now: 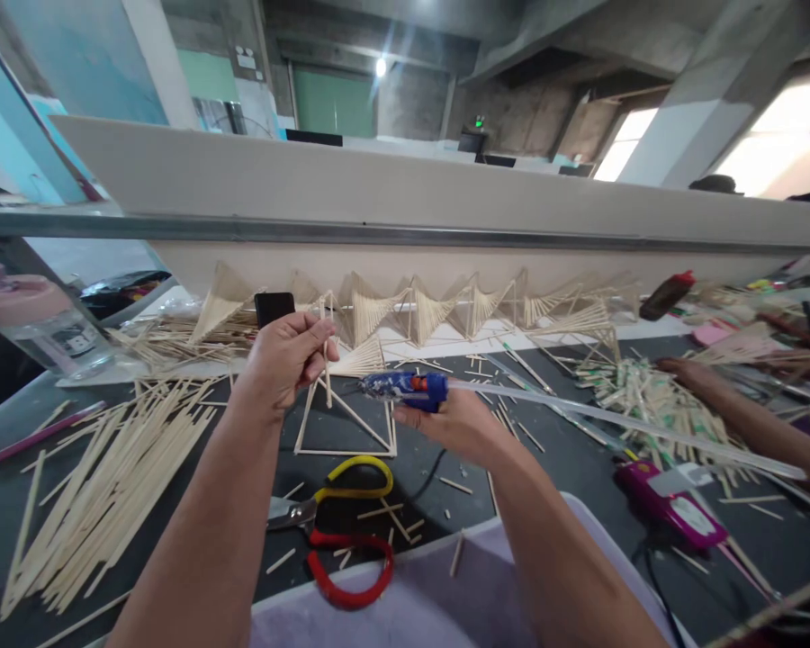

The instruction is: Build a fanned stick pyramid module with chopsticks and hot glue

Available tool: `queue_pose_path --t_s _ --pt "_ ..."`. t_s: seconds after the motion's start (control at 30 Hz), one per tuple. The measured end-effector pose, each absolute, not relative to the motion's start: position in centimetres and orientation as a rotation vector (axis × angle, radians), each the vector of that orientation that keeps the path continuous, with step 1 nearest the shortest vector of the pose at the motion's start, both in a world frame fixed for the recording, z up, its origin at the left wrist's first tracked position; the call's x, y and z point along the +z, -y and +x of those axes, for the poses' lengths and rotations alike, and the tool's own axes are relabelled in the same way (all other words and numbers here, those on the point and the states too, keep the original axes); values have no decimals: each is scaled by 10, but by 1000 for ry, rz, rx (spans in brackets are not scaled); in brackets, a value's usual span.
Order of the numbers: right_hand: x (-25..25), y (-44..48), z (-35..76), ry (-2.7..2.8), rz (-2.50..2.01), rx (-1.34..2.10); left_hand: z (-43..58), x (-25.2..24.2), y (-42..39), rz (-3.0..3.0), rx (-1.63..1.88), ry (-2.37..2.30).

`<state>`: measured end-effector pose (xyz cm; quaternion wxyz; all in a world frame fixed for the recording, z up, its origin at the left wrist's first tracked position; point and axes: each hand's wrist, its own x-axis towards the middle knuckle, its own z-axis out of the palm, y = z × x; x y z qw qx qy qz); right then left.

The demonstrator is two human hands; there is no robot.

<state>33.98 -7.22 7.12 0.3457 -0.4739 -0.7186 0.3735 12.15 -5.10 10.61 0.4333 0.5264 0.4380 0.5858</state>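
My left hand (pixel 284 357) is closed in a pinch on a thin wooden stick (pixel 326 360), held upright over a square-based stick frame (pixel 346 423) on the dark table. My right hand (pixel 460 423) grips a blue glue gun (pixel 405 389) whose nozzle points left toward the stick. A long clear glue stick (pixel 621 421) pokes out of the gun's back to the right.
Loose sticks (pixel 108 486) lie heaped at the left. Scissors with yellow and red handles (pixel 341 526) lie near the front edge. Finished fan-shaped stick models (pixel 438 310) line the partition. A pink glue gun (pixel 671 504) and another person's arm (pixel 749 418) are at the right.
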Motion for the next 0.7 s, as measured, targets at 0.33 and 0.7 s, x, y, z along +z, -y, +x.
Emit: queue_pose_path --t_s 0.33,0.7 --pt "85 66 364 1589 -1280 885 142 97 53 1585 1084 -1225" --pt "84 64 361 1699 -1292 836 148 98 56 1583 975 -1138"
